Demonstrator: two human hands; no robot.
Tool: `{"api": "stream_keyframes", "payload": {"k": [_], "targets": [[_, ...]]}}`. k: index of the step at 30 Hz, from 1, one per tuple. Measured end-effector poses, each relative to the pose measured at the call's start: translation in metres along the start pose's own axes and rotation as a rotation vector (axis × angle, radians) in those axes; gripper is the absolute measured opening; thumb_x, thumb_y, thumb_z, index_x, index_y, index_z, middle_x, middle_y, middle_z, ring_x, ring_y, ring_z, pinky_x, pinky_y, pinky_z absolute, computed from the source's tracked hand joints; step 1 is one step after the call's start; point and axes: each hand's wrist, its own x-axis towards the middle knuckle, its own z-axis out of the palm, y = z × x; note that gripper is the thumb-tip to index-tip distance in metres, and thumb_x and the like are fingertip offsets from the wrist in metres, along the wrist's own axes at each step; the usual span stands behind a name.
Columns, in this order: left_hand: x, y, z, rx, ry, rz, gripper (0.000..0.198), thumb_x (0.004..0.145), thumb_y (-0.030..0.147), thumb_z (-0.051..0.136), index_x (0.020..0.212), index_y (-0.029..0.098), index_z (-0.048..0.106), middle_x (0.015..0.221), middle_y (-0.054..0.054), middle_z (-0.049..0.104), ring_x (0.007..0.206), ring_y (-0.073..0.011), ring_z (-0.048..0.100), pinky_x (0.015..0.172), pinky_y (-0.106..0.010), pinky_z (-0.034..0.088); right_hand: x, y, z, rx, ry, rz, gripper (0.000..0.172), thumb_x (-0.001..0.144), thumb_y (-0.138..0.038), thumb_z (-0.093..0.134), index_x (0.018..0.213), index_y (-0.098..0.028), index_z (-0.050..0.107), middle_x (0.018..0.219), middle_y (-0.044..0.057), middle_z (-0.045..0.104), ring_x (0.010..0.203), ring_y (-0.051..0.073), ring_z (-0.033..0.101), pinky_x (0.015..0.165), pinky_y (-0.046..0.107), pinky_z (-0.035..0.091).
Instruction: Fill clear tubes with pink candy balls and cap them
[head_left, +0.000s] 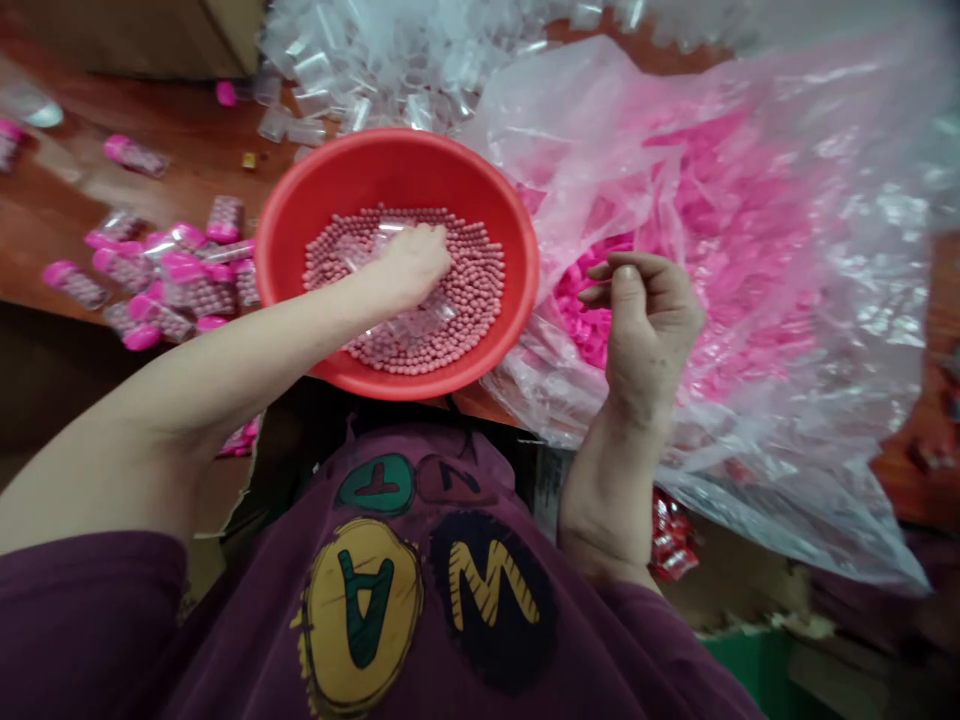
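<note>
A red plastic basin [397,385] sits in front of me with small pink beads [469,320] in it. Several clear plastic tubes [431,318] lie on the beads. My left hand [416,265] reaches into the basin, closed, with its fingertips turned down and hidden; what they grip does not show. My right hand [649,320] hovers over the mouth of a clear plastic bag [547,120] full of bright pink caps [589,325]. Its fingers are loosely bent and a little apart, with nothing visible between them.
To the left, several bead-filled bottles with pink caps [199,285] lie on the wooden table [60,230]. Behind the basin is a heap of empty clear tubes [390,70]. A cardboard box [150,35] stands at the back left. Red wrapped packets [671,535] show below the table edge.
</note>
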Motion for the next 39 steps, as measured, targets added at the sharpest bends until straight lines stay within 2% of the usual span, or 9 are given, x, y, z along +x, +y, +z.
{"api": "stream_keyframes", "payload": {"k": [6, 9, 13, 17, 22, 28, 32, 35, 39], "targets": [[0.026, 0.018, 0.025, -0.279, -0.016, 0.003, 0.025, 0.082, 0.002, 0.063, 0.094, 0.012, 0.083, 0.106, -0.015, 0.081, 0.106, -0.0313, 0.077, 0.099, -0.037, 0.057, -0.015, 0.019, -0.062, -0.467, 0.049, -0.020, 0.022, 0.108, -0.044, 0.064, 0.109, -0.027, 0.079, 0.092, 0.003, 0.079, 0.081, 0.021, 0.076, 0.081, 0.043, 0.066], [0.024, 0.012, 0.024, -0.769, 0.023, 0.004, 0.007, 0.076, 0.015, 0.080, 0.082, 0.017, 0.078, 0.079, -0.003, 0.073, 0.081, -0.0219, 0.067, 0.083, -0.033, 0.054, -0.019, 0.029, -0.059, -0.700, -0.092, -0.085, 0.023, 0.107, -0.038, 0.063, 0.114, -0.026, 0.081, 0.112, 0.011, 0.080, 0.107, 0.029, 0.075, 0.104, 0.053, 0.063], [0.001, 0.011, 0.008, -1.194, 0.172, -0.034, 0.025, 0.068, 0.018, 0.091, 0.092, 0.018, 0.083, 0.088, -0.003, 0.077, 0.086, -0.0195, 0.066, 0.086, -0.034, 0.055, -0.016, 0.038, -0.044, -0.954, -0.204, -0.087, 0.027, 0.103, -0.038, 0.070, 0.124, -0.024, 0.081, 0.125, 0.017, 0.074, 0.123, 0.038, 0.065, 0.110, 0.064, 0.056], [-0.034, 0.020, -0.008, -1.549, 0.069, -0.106, 0.010, 0.077, 0.015, 0.086, 0.083, 0.018, 0.077, 0.086, -0.002, 0.073, 0.085, -0.0159, 0.068, 0.087, -0.033, 0.058, -0.011, 0.037, -0.041, -1.079, -0.240, -0.045, 0.029, 0.106, -0.035, 0.064, 0.125, -0.021, 0.081, 0.127, 0.019, 0.072, 0.125, 0.041, 0.063, 0.109, 0.066, 0.054], [-0.070, 0.023, -0.011, -1.909, -0.042, -0.219, 0.015, 0.091, 0.013, 0.074, 0.106, 0.016, 0.077, 0.098, -0.008, 0.079, 0.091, -0.0177, 0.076, 0.082, -0.033, 0.063, -0.010, 0.033, -0.042, -1.152, -0.303, -0.059, 0.039, 0.103, -0.032, 0.065, 0.137, -0.021, 0.080, 0.131, 0.021, 0.071, 0.126, 0.043, 0.064, 0.106, 0.067, 0.055], [-0.101, 0.021, -0.010, -2.080, 0.012, -0.225, 0.029, 0.086, 0.007, 0.070, 0.113, 0.017, 0.071, 0.102, -0.009, 0.082, 0.089, -0.0190, 0.080, 0.075, -0.029, 0.061, -0.010, 0.041, -0.046, -1.122, -0.338, -0.088, 0.046, 0.101, -0.033, 0.064, 0.141, -0.019, 0.080, 0.131, 0.023, 0.070, 0.121, 0.044, 0.068, 0.102, 0.066, 0.059], [-0.114, 0.023, 0.001, -2.172, 0.091, -0.259, 0.020, 0.090, 0.013, 0.066, 0.109, 0.016, 0.072, 0.106, -0.011, 0.083, 0.088, -0.0185, 0.079, 0.074, -0.029, 0.060, -0.006, 0.043, -0.043, -0.939, -0.161, -0.209, 0.036, 0.107, -0.040, 0.057, 0.129, -0.025, 0.082, 0.128, 0.022, 0.072, 0.115, 0.039, 0.070, 0.104, 0.061, 0.058], [-0.117, 0.025, 0.009, -2.200, 0.108, -0.283, 0.015, 0.098, 0.022, 0.069, 0.112, 0.018, 0.074, 0.106, -0.009, 0.083, 0.085, -0.0171, 0.077, 0.073, -0.029, 0.059, -0.010, 0.023, -0.017, -0.719, -0.087, -0.305, 0.035, 0.109, -0.044, 0.056, 0.130, -0.028, 0.080, 0.121, 0.018, 0.076, 0.117, 0.036, 0.072, 0.106, 0.059, 0.059], [-0.117, 0.028, 0.008, -2.172, 0.083, -0.324, 0.011, 0.100, 0.026, 0.075, 0.109, 0.020, 0.079, 0.102, -0.006, 0.081, 0.086, -0.0167, 0.074, 0.073, -0.029, 0.058, -0.027, -0.022, 0.042, -0.222, -0.312, -0.197, 0.034, 0.112, -0.048, 0.063, 0.141, -0.036, 0.077, 0.133, 0.009, 0.081, 0.117, 0.030, 0.077, 0.109, 0.057, 0.064]]}}
